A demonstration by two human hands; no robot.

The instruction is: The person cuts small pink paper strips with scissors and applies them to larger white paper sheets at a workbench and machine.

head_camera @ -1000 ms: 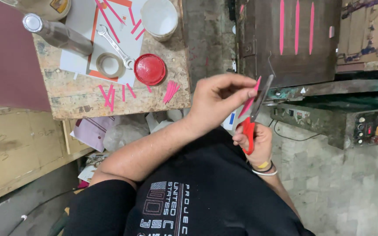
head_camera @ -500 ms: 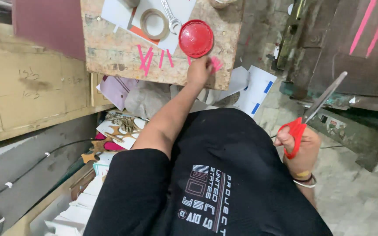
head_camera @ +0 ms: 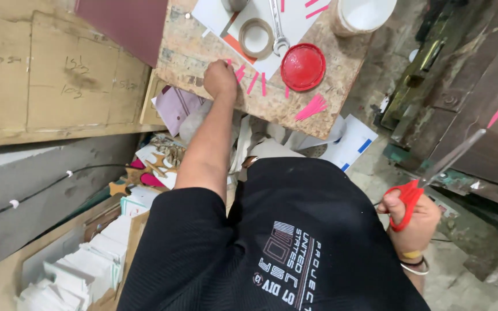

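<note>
The worn wooden counter (head_camera: pixel 203 55) lay at twelve o'clock. The left hand (head_camera: pixel 220 78) rested there, closed over thin pink paper strips (head_camera: pixel 253 83). At four o'clock, the right hand (head_camera: pixel 415 222) gripped red-handled metal scissors (head_camera: pixel 427 178), blades pointing toward one o'clock.

Red lid (head_camera: pixel 302 67) — tape roll (head_camera: pixel 256 37), perhaps

The left hand (head_camera: pixel 220 79) hides its fingertips and whatever pink strip it grips, the scissors' blades (head_camera: pixel 453 156) blur, and the white tub (head_camera: pixel 359 17) is cut off.
</note>
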